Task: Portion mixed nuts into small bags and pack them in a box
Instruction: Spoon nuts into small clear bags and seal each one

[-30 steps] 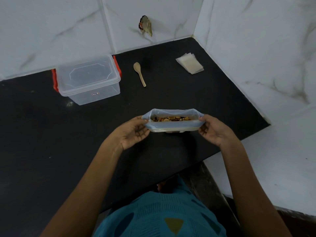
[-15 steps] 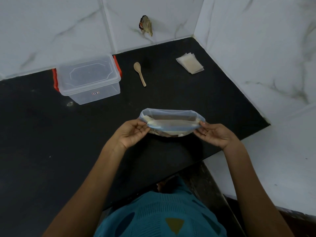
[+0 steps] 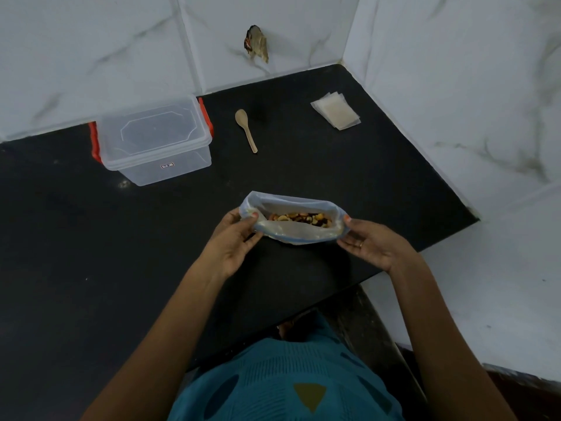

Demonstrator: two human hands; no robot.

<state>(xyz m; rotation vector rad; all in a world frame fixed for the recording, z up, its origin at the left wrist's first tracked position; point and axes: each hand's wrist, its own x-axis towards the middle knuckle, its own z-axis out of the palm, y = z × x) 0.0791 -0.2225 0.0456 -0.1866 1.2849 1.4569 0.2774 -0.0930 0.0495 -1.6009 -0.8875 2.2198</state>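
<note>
Black worktop (image 3: 334,165), tucked into a corner of white marbled wall tiles (image 3: 91,56): that was the setting. Front and centre, a clear bag (image 3: 291,235) with a blue rim was held low over the worktop, its mouth pulled wide open toward the camera; whether it touched the surface could not be told. Mixed nuts (image 3: 299,218) lay in a band along its bottom. The left grip (image 3: 233,241) pinched the bag's left end, thumb over the rim, fingers curled underneath. The right grip (image 3: 373,244) held the right end, thumb tip at the rim, fingers cupped under the bag, a ring (image 3: 360,244) on one finger. Back left, near the wall, stood a clear plastic box (image 3: 154,141), lid on, red clips at both sides. Just right of it lay a wooden spoon (image 3: 246,129), bowl toward the wall. Far right, near the corner, a stack of flat little bags (image 3: 335,110) lay well apart from the spoon. A brownish scrap (image 3: 256,44) clung to the wall above the spoon. A teal top (image 3: 288,384) filled the bottom edge.
</note>
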